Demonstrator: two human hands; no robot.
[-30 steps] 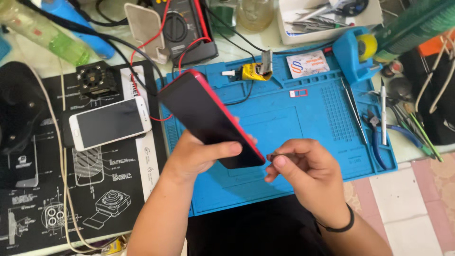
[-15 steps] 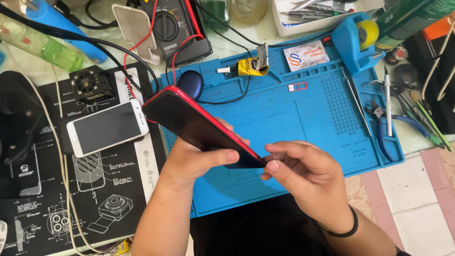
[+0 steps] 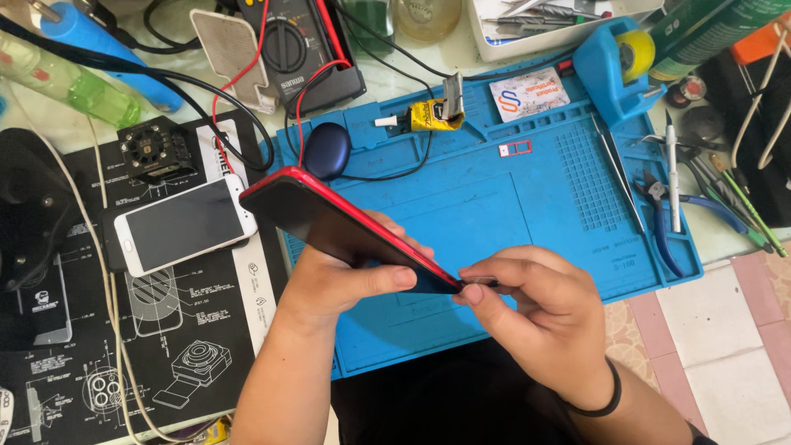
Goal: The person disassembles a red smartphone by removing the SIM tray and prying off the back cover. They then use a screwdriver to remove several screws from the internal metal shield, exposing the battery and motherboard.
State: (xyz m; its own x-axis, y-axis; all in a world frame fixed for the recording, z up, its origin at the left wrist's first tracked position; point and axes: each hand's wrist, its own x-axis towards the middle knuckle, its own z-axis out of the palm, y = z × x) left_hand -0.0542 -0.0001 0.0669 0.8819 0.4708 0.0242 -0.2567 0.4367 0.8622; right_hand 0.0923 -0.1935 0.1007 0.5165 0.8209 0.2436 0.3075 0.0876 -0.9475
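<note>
Taking the blue work mat point(image 3: 494, 214) as the landmark: left of it lies a black printed mat point(image 3: 165, 330) carrying a white phone point(image 3: 183, 224) face up and a small black square part point(image 3: 148, 150) above that. Farther left and up, a green bottle point(image 3: 74, 82) and a blue tool handle point(image 3: 107, 58) lie on the tabletop point(image 3: 412, 58). Above the blue work mat's upper left corner sits a black multimeter point(image 3: 297, 49), its red and black leads running down onto the mat. A dark blue oval case point(image 3: 327, 151) rests on the mat's upper left part, a yellow glue tube point(image 3: 430, 115) along its top edge, a small card point(image 3: 529, 93) and a tiny red tray point(image 3: 515, 148) farther right. A white tray point(image 3: 527, 25) above the mat holds metal tools. Tweezers point(image 3: 618, 173) and blue-handled pliers point(image 3: 667, 222) lie at the mat's right edge.

Over the mat's lower middle, the left hand point(image 3: 346, 276) is clasped around a red-edged black phone point(image 3: 338, 227), tilted. The right hand point(image 3: 544, 317) pinches a small dark piece at the phone's lower end; what it is cannot be told.
</note>
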